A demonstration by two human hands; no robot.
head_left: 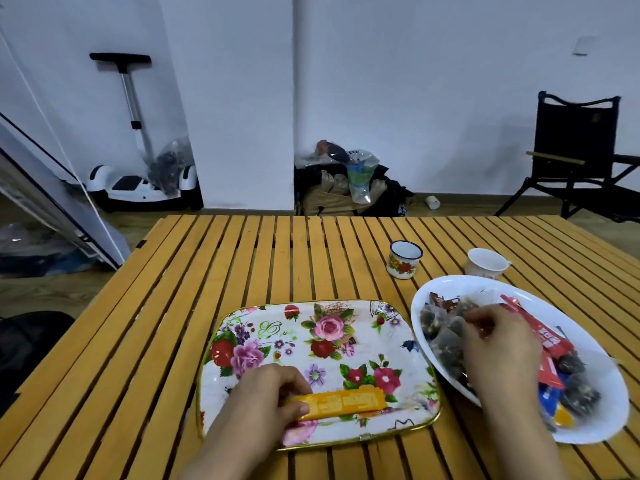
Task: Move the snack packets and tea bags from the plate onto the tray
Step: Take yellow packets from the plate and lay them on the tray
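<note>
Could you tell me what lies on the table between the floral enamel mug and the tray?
In the head view, nothing: only bare wooden slats of the table separate the floral mug from the tray.

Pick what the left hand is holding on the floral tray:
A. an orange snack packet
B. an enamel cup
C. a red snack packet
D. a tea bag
A: the left hand grips an orange snack packet lying on the floral tray.

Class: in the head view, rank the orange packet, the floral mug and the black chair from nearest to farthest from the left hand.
1. orange packet: on the tray, gripped by the left hand.
2. floral mug: across the table, right.
3. black chair: far right.
</note>
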